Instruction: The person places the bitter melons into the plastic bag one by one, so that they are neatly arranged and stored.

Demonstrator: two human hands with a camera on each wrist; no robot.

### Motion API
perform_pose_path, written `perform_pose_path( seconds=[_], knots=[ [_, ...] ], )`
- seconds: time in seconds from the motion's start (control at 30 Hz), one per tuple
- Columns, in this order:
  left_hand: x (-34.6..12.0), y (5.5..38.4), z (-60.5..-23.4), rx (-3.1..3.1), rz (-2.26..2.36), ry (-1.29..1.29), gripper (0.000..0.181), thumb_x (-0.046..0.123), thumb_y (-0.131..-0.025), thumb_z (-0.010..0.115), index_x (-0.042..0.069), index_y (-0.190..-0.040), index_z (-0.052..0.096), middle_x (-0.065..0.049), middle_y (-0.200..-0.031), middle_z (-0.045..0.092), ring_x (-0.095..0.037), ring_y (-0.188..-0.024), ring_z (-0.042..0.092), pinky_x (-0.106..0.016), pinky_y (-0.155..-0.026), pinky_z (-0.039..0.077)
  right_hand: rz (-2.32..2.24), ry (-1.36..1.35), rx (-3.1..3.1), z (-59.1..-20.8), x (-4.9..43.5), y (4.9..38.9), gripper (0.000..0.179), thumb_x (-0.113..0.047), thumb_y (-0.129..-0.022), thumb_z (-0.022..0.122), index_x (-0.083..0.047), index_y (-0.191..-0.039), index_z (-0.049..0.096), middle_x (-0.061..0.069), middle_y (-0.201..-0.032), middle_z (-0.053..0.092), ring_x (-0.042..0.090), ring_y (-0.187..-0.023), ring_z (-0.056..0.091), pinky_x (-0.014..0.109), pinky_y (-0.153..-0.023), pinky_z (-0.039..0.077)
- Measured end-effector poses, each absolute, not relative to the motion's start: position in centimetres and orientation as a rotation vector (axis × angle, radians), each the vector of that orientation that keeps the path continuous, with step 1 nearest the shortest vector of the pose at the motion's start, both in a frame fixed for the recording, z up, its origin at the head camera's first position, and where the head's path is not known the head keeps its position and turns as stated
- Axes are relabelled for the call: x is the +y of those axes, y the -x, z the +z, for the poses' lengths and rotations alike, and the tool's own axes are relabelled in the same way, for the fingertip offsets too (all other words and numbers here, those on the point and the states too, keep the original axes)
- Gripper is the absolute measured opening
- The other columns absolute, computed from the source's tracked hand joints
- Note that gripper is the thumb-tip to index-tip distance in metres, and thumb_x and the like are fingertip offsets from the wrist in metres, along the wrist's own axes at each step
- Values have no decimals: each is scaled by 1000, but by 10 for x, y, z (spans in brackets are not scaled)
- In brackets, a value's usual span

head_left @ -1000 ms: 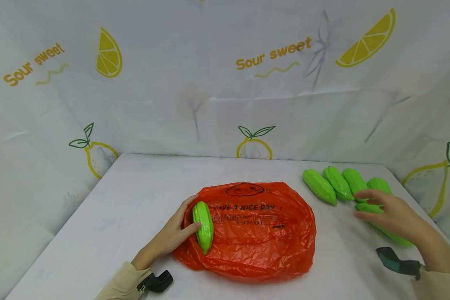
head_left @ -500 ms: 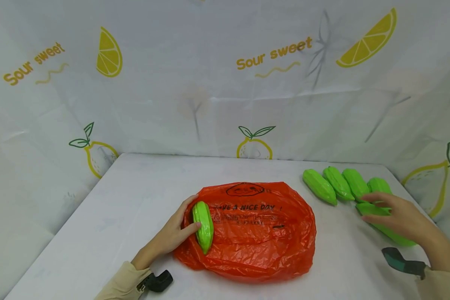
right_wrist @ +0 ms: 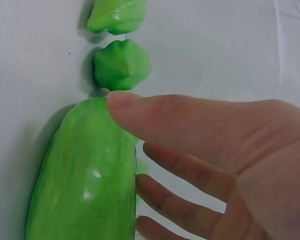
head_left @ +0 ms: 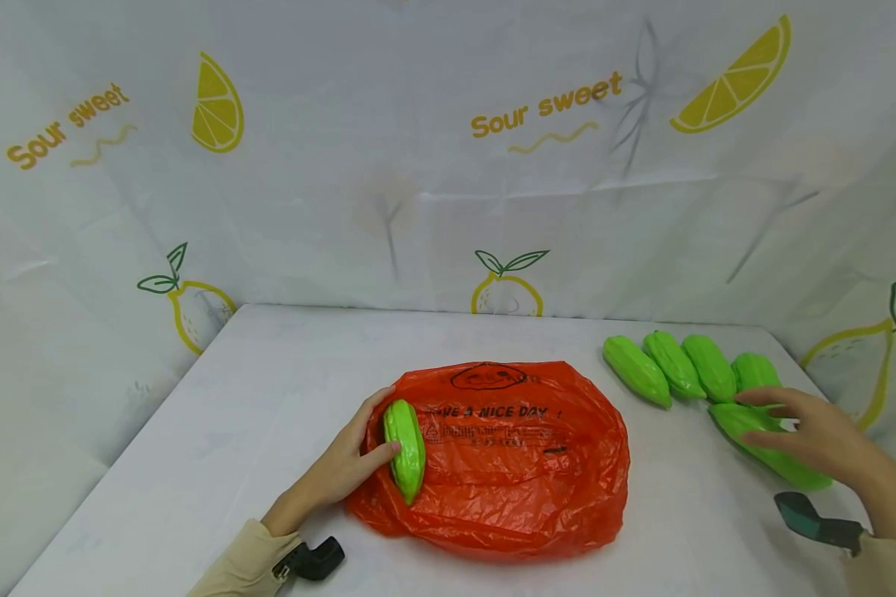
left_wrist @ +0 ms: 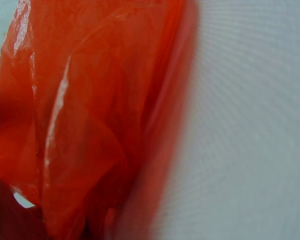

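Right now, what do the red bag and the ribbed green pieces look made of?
Red bag: thin, glossy plastic film, judging by its creases and translucent folds.
Ribbed green pieces: shiny surface with bright highlights; possibly moulded plastic, though the look leaves that open.

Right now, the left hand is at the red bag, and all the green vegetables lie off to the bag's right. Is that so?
Not all: the head view shows one green vegetable at the red bag, beside the left hand; the other green vegetables do lie to the bag's right.
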State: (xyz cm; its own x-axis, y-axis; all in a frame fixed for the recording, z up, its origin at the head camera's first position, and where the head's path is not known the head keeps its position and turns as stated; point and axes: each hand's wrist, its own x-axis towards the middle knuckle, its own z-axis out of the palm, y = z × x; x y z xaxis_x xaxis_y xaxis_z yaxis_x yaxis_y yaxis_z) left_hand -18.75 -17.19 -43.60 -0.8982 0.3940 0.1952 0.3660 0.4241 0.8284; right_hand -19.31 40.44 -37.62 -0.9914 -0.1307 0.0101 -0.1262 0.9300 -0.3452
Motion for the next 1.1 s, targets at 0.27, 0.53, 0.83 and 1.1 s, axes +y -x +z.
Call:
perform_pose_path(
  seconds=[0.27, 0.53, 0.83, 1.1],
  knots=[
    [-171, 187, -435, 2631, 1513, -698, 70, 23, -97, 61, 19, -156, 24, -10, -156, 39, -31, -141, 39, -60, -112, 31, -511, 179, 3055, -376, 408, 195, 62, -19, -79, 82, 12, -125, 56, 44, -122, 53, 61, -100, 56, 61, -76, 50],
    [-172, 188, -435, 2629, 1517, -704, 70, 22, -96, 61, 19, -156, 25, -10, -155, 40, -31, -141, 39, -61, -112, 31, -449, 127, 3025, -378, 409, 196, 68, -21, -75, 84, 12, -127, 55, 43, -123, 51, 61, -100, 55, 63, -76, 47],
    [-172, 187, -436, 2629, 1517, -704, 69, 23, -96, 61, 20, -156, 25, -10, -155, 41, -30, -140, 40, -60, -111, 32, -398, 90, 2996, -378, 408, 196, 71, -26, -73, 85, 10, -126, 56, 42, -124, 51, 59, -99, 56, 63, -73, 47],
    [-172, 187, -436, 2625, 1520, -714, 70, 22, -97, 61, 21, -157, 24, -9, -157, 38, -29, -142, 38, -56, -114, 31, -427, 131, 2988, -377, 409, 196, 70, -23, -74, 85, 12, -127, 55, 46, -124, 49, 59, -99, 57, 59, -70, 50]
  ],
)
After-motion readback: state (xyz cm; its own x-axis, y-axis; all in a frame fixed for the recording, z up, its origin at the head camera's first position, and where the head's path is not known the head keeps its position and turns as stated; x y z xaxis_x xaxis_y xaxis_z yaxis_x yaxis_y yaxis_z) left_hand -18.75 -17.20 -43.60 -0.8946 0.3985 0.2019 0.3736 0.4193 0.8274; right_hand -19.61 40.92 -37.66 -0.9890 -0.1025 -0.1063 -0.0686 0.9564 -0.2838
